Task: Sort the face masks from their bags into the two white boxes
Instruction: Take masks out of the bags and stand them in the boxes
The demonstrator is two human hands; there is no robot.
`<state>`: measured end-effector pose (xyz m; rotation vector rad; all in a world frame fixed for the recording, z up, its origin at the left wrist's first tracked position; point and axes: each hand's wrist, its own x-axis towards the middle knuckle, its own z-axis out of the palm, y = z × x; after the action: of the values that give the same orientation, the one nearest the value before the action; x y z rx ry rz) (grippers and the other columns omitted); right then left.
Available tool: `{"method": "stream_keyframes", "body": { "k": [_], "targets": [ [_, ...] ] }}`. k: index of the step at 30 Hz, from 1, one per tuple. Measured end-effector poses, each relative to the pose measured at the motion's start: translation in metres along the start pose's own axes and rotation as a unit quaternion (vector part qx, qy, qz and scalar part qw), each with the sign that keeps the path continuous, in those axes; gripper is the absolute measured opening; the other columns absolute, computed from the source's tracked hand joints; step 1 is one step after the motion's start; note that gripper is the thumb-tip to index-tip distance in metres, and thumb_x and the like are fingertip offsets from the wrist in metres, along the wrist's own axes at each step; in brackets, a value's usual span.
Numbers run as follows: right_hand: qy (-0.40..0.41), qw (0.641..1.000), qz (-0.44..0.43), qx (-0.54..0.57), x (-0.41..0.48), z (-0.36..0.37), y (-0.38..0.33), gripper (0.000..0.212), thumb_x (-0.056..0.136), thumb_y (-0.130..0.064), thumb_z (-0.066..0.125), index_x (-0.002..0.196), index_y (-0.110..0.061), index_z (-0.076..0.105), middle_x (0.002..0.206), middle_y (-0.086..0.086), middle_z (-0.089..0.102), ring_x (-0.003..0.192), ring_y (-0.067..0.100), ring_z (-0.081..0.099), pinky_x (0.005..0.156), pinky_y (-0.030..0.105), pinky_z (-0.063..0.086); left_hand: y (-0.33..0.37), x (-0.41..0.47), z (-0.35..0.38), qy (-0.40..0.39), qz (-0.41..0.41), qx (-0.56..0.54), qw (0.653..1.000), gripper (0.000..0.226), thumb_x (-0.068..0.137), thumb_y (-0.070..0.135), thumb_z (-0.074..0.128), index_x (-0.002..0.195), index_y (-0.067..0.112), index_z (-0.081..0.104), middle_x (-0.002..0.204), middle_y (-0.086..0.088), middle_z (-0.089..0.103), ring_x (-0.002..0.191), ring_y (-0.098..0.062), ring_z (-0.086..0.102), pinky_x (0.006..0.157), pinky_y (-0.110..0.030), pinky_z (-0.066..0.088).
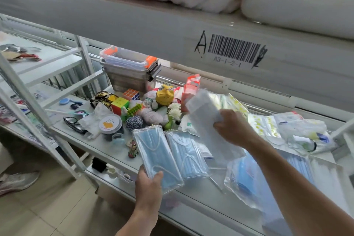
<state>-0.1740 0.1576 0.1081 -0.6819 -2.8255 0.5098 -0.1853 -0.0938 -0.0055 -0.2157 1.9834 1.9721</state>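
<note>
Face masks are still in their clear bags; none can be seen loose or boxed. Your left hand (148, 182) grips the near end of one bag of blue masks (156, 154), thumb on top, with the bag angled away from you over the front of the shelf (191, 203). A second bag of blue masks (186, 156) lies flat on the shelf just beside it, to the right. Your right hand (232, 128) is closed on a paler bag of masks (206, 119), held raised above the shelf and blurred, so its contents cannot be read clearly.

Further bags remain to the right: a crumpled bag with darker blue contents (244, 176) under your right forearm, and what appears to be another pack of blue masks (299, 165) beyond it, partly hidden.

The two white boxes cannot be identified with certainty. A white edge at the far right may belong to one, but it is cut off by the frame.

Judged status: the task is at an early stage. Both hands are occupied with sealed or unopened bags, no masks have been removed, and at least five bags are left to process.

Unrelated items crowd the back of the shelf: puzzle cubes (125, 99), a yellow toy figure (164, 95), stacked storage bins (131, 71) and black-framed glasses (73, 124).
</note>
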Motion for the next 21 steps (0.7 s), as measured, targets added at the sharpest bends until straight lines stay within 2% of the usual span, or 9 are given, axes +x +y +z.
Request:
{"method": "stream_keyframes", "body": {
  "k": [1, 4, 8, 10, 12, 14, 17, 19, 21],
  "targets": [
    [-0.035, 0.998, -0.009, -0.042, 0.0, 0.009, -0.005, 0.007, 0.082, -0.022, 0.058, 0.082, -0.015, 0.056, 0.089, 0.017, 0.067, 0.088, 0.037, 0.062, 0.066, 0.034, 0.042, -0.001, 0.001, 0.003, -0.006, -0.006, 0.005, 1.0, 0.027, 0.09, 0.001, 0.059, 0.104, 0.023, 0.064, 0.093, -0.005, 0.073, 0.086, -0.025, 0.071, 0.075, -0.047, 0.061],
    [-0.137, 0.984, 0.014, -0.112, -0.011, 0.056, -0.014, 0.028, 0.085, -0.026, 0.057, 0.107, -0.01, 0.057, 0.109, 0.018, 0.066, 0.103, 0.036, 0.062, 0.073, 0.036, 0.043, -0.006, 0.008, 0.01, -0.018, -0.023, 0.018, 0.999, 0.027, 0.089, 0.001, 0.062, 0.108, 0.019, 0.065, 0.094, -0.005, 0.074, 0.085, -0.024, 0.071, 0.077, -0.042, 0.06],
    [-0.125, 0.986, 0.047, -0.098, -0.019, 0.084, -0.01, 0.021, 0.08, -0.018, 0.056, 0.1, -0.011, 0.055, 0.104, 0.015, 0.066, 0.094, 0.036, 0.063, 0.071, 0.037, 0.05, -0.008, 0.015, 0.01, -0.033, -0.031, 0.01, 0.999, 0.031, 0.088, 0.001, 0.061, 0.113, 0.021, 0.064, 0.096, -0.005, 0.074, 0.086, -0.024, 0.071, 0.058, -0.03, 0.056],
    [-0.115, 0.988, 0.074, -0.065, -0.019, 0.073, -0.002, 0.019, 0.078, -0.02, 0.059, 0.095, -0.011, 0.059, 0.099, 0.015, 0.068, 0.091, 0.035, 0.064, 0.069, 0.036, 0.049, -0.009, 0.016, 0.009, -0.042, -0.027, 0.009, 0.999, 0.033, 0.089, 0.001, 0.061, 0.114, 0.021, 0.064, 0.098, -0.004, 0.074, 0.086, -0.022, 0.071, 0.06, -0.027, 0.054],
    [-0.085, 0.99, 0.107, 0.036, -0.024, 0.053, 0.007, 0.02, 0.077, -0.026, 0.068, 0.088, -0.009, 0.065, 0.087, 0.012, 0.069, 0.08, 0.03, 0.066, 0.064, 0.034, 0.049, -0.01, 0.016, 0.007, -0.055, -0.028, 0.004, 0.998, 0.034, 0.089, 0.003, 0.061, 0.116, 0.023, 0.063, 0.1, -0.003, 0.074, 0.09, -0.022, 0.072, 0.064, -0.029, 0.055],
    [-0.009, 0.969, 0.12, 0.216, -0.036, 0.032, 0.008, 0.017, 0.08, -0.022, 0.077, 0.078, -0.008, 0.069, 0.072, 0.007, 0.071, 0.064, 0.017, 0.065, 0.055, 0.028, 0.049, -0.01, 0.015, 0.005, -0.074, -0.024, -0.008, 0.997, 0.036, 0.089, 0.004, 0.061, 0.118, 0.026, 0.063, 0.102, -0.002, 0.075, 0.094, -0.022, 0.073, 0.073, -0.035, 0.059],
    [0.117, 0.871, 0.114, 0.464, -0.052, 0.023, 0.0, 0.009, 0.082, -0.008, 0.078, 0.078, -0.015, 0.074, 0.067, -0.009, 0.075, 0.06, 0.002, 0.067, 0.056, 0.015, 0.052, -0.007, 0.016, 0.004, -0.101, -0.017, -0.031, 0.994, 0.036, 0.089, 0.002, 0.064, 0.114, 0.027, 0.066, 0.1, -0.001, 0.078, 0.093, -0.024, 0.075, 0.075, -0.04, 0.061],
    [0.151, 0.834, 0.115, 0.517, -0.056, 0.034, -0.003, 0.013, 0.081, -0.002, 0.077, 0.084, -0.014, 0.074, 0.071, -0.011, 0.077, 0.064, 0.003, 0.069, 0.06, 0.015, 0.054, -0.004, 0.018, 0.004, -0.108, -0.003, -0.035, 0.993, 0.029, 0.089, 0.002, 0.067, 0.108, 0.023, 0.069, 0.097, -0.004, 0.078, 0.094, -0.029, 0.073, 0.072, -0.039, 0.06],
    [0.142, 0.832, 0.124, 0.521, -0.059, 0.052, -0.004, 0.015, 0.08, 0.0, 0.078, 0.085, -0.014, 0.074, 0.073, -0.011, 0.077, 0.067, 0.003, 0.07, 0.062, 0.015, 0.053, 0.001, 0.021, 0.006, -0.12, 0.015, -0.031, 0.992, 0.024, 0.088, 0.003, 0.069, 0.104, 0.021, 0.07, 0.096, -0.004, 0.078, 0.098, -0.03, 0.07, 0.082, -0.041, 0.058]
  ]
}}
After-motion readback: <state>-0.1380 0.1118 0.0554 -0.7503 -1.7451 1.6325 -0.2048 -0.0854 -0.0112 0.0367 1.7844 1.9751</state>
